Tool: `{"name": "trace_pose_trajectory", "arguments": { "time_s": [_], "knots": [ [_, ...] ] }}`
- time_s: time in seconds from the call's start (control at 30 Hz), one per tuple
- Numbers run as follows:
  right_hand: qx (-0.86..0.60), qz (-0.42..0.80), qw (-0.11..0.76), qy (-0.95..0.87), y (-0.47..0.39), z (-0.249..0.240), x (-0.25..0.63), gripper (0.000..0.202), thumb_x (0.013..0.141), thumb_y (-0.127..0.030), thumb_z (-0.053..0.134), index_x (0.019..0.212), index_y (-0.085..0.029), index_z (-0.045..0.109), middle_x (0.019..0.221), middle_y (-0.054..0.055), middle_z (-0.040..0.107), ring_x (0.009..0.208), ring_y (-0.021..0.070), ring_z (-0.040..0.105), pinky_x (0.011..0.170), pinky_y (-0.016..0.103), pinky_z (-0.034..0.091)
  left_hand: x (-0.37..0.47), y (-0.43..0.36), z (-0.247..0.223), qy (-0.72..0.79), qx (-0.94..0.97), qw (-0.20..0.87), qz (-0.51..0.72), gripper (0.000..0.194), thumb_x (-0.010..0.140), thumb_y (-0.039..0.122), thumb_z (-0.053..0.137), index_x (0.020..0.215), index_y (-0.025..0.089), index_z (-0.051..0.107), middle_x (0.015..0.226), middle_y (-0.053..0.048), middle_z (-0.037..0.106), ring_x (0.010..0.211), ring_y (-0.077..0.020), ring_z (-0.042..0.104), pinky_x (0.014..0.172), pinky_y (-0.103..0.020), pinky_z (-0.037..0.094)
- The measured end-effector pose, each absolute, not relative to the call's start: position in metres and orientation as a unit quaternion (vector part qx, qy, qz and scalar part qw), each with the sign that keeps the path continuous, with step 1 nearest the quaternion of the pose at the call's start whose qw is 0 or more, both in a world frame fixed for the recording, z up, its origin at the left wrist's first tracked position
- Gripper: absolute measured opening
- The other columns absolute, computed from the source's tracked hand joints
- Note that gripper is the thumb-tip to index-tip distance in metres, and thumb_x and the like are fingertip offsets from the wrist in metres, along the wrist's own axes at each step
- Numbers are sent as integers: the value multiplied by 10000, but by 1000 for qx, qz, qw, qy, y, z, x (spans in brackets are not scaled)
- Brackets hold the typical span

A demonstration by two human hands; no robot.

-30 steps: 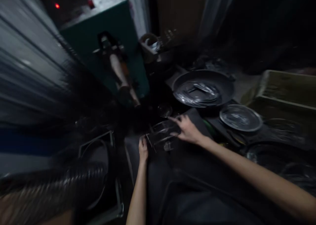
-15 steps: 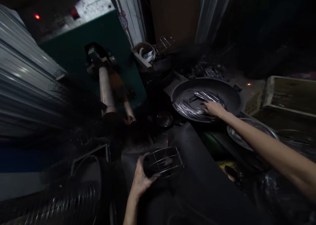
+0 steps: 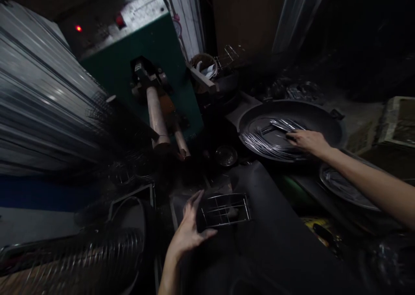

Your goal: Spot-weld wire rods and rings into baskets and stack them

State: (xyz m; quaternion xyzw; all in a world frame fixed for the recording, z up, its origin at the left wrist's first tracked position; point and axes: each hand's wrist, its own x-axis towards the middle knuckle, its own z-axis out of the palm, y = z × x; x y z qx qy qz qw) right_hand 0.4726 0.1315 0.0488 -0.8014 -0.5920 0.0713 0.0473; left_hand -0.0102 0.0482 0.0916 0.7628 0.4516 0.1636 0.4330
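Note:
A small rectangular wire rack (image 3: 225,210) of thin crossed rods lies on the dark sheet in front of me. My left hand (image 3: 189,228) is at its left end, thumb and fingers spread apart, not gripping it. Off to the right stands a wide dark pan (image 3: 324,122) with several bundles of straight shiny metal wires (image 3: 262,144) in it. My right hand (image 3: 309,143) reaches into this pan, its fingers bent and pressed together at the wires; the fingertips are partly in shadow.
A green machine (image 3: 113,57) with a red lamp and two thick rods (image 3: 157,115) projecting toward me stands at the left. A fan (image 3: 106,260) is at lower left. A small round dish (image 3: 226,156) sits beyond the rack, a crate (image 3: 397,122) at the far right.
The view has swung left, so things appear farther right. My left hand's fingers have opened away from the wire rack, which now lies flatter. My right hand stays at the wires in the pan.

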Motion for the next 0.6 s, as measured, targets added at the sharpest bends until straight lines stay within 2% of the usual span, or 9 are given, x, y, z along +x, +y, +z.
{"name": "trace_pose_trajectory", "arguments": {
  "time_s": [0.07,0.13,0.2,0.3,0.37,0.43,0.47,0.53,0.6],
  "knots": [
    [-816,61,145,-557,129,75,457,181,854,-194,609,1005,-107,659,1070,187,626,785,177,549,622,274,315,-4,50,115,464,727,458,216,768,762,432,680,1419,274,315,1453,-96,371,1346,-285,353,1117,-476,303],
    [-811,113,326,-472,128,112,431,117,872,-183,551,854,-92,622,864,110,635,608,107,461,585,232,328,17,53,138,456,699,477,275,567,857,402,570,1379,266,392,1374,-75,490,1287,-245,444,1095,-430,343],
    [-752,231,487,-378,128,155,397,241,915,-149,415,693,-164,509,632,-21,528,457,77,306,527,203,330,50,59,156,417,697,490,317,468,912,379,479,1355,237,434,1324,-76,547,1252,-222,484,1090,-403,346],
    [-598,458,598,-275,126,207,339,382,957,-85,265,604,-205,346,513,-89,316,370,52,142,439,183,255,109,70,168,341,728,484,346,433,903,366,491,1304,202,490,1341,-84,533,1271,-226,458,1092,-370,326],
    [-504,555,631,-197,121,222,305,397,970,-74,265,595,-182,337,522,-81,302,358,28,145,424,167,233,137,77,167,320,729,502,336,319,892,356,512,1159,202,593,1201,-66,614,1170,-221,530,1010,-326,391],
    [-493,577,621,-197,112,216,280,386,994,-135,258,646,-171,422,569,-49,417,393,22,307,482,152,329,148,85,162,333,686,544,350,219,904,336,494,981,194,643,901,-32,655,901,-170,609,826,-263,456],
    [-509,573,601,-225,106,206,270,376,1001,-179,260,695,-173,477,623,-23,496,459,39,418,547,168,393,148,89,160,345,646,570,372,219,918,324,470,914,185,639,742,-8,608,733,-130,587,710,-230,452],
    [-557,561,533,-302,90,177,256,303,979,-253,358,779,-171,571,759,33,613,672,112,572,700,238,467,138,98,156,362,539,624,434,249,943,306,423,839,169,604,539,46,425,479,-67,414,511,-184,355],
    [-578,557,443,-400,73,143,244,210,907,-299,501,806,-160,624,854,65,661,825,184,609,790,290,476,126,107,153,364,424,686,466,259,958,289,388,818,162,565,481,81,280,386,-44,243,416,-167,226]
  ]
}}
